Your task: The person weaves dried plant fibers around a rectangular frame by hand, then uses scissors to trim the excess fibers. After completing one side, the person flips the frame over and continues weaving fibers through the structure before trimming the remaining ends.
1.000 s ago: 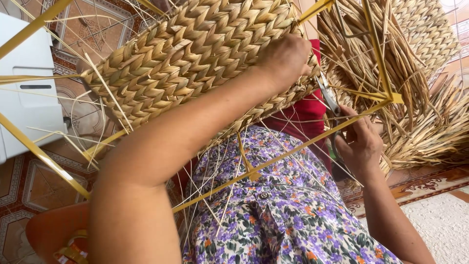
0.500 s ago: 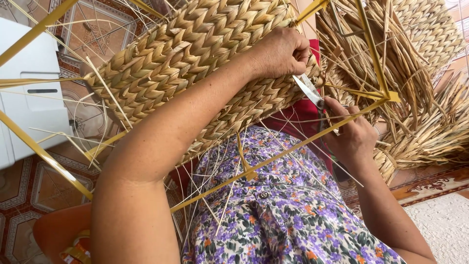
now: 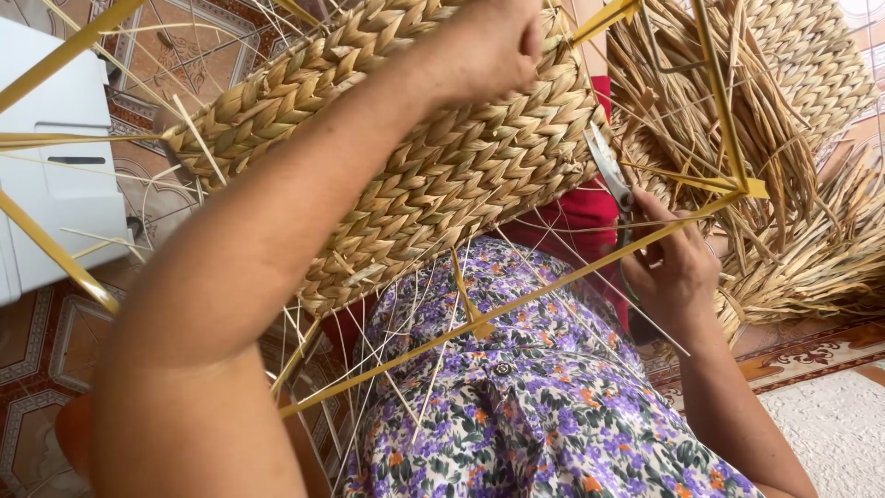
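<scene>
Head view, the only one I have: my left hand (image 3: pixel 493 41) is closed over the upper edge of a large tan basket of braided dried grass (image 3: pixel 415 157), gripping it on its far side, so the fingertips are hidden behind the weave. The basket sits tilted across my lap, right under that forearm, and its inside faces away from me, so I cannot tell what it holds. Loose thin straw ends (image 3: pixel 406 369) stick out below its lower edge. My right hand (image 3: pixel 673 267) is curled narrow around the handles of metal scissors (image 3: pixel 608 171), whose blades point up against the basket's right side. Yellow flat strips (image 3: pixel 516 304) run slantwise between both hands. Just beyond the right hand lies a heap of woven grass pieces with loose fringes (image 3: pixel 784 184). Beside the left arm a white boxy object (image 3: pixel 55 175) is cut off by the frame.
</scene>
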